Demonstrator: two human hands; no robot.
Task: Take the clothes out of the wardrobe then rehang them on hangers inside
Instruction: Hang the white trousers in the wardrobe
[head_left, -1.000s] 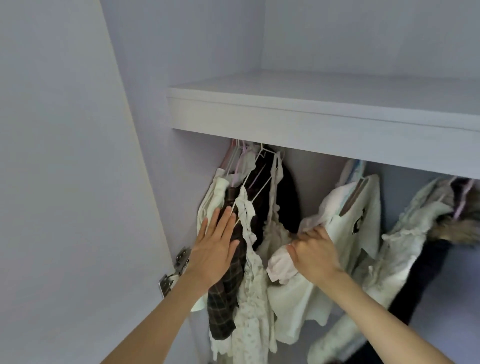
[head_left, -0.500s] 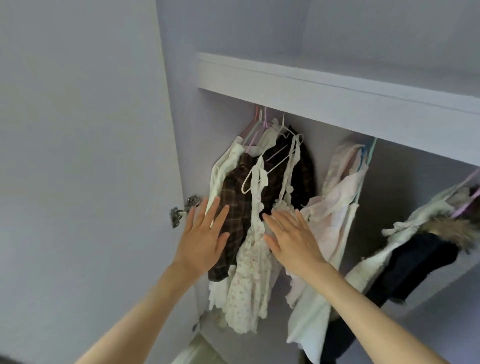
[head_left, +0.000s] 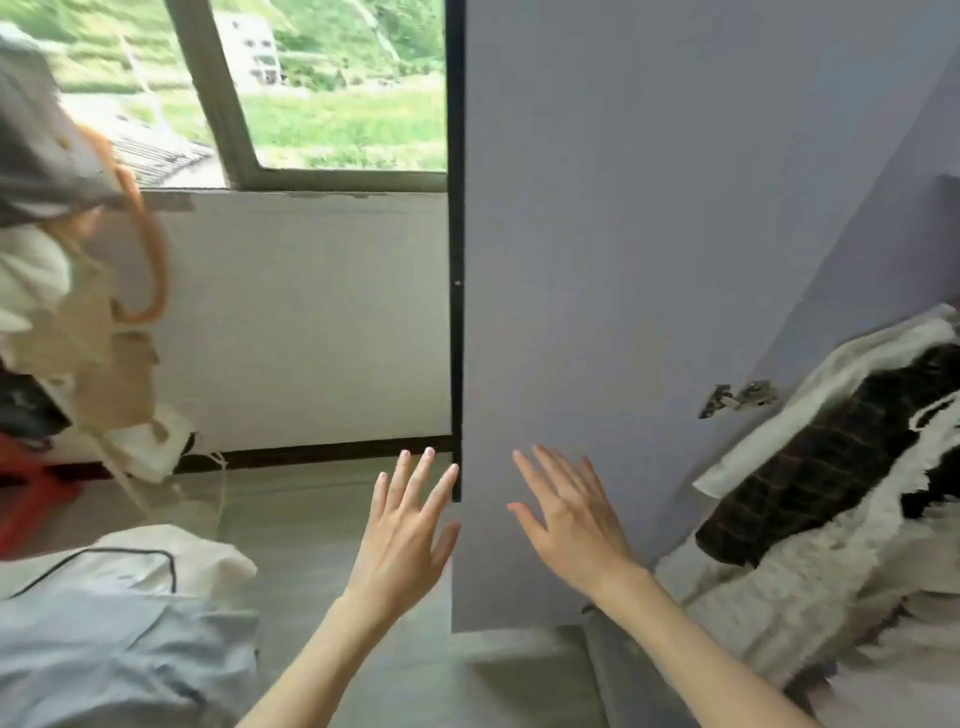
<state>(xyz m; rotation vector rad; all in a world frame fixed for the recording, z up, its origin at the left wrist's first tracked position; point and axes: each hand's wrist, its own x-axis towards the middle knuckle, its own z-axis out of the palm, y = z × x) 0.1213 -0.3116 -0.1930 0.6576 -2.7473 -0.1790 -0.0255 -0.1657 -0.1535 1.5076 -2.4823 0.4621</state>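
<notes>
The wardrobe door (head_left: 649, 291), swung open and pale lilac, fills the middle and right of the view and serves as the reference here. Half a second ago the head faced the hanging rail; now it has turned left and down, so the shelf and rail are out of frame and a window (head_left: 332, 88) with green outside shows left of the door. The hanging clothes (head_left: 841, 499) — a white garment, a dark plaid piece and a frilly white one — are squeezed to the far right of the door, past its hinge (head_left: 737, 397), still inside the wardrobe. Left of the door and lower, a pale blue and white fabric heap (head_left: 119, 644) lies on what looks like a bed; whether it belongs to the job I cannot tell. Further left, blurred garments or bags (head_left: 67, 291) hang at the frame edge. The left hand (head_left: 402, 540) is in front of the door's dark edge, fingers spread straight, holding nothing. The right hand (head_left: 569, 519) is over the door's face, fingers likewise spread and empty — earlier both were pressed against the garments, so they have come away without taking one. Judgement: nothing has been removed yet; the person seems to be looking toward the bed side, perhaps for a place to put things.
</notes>
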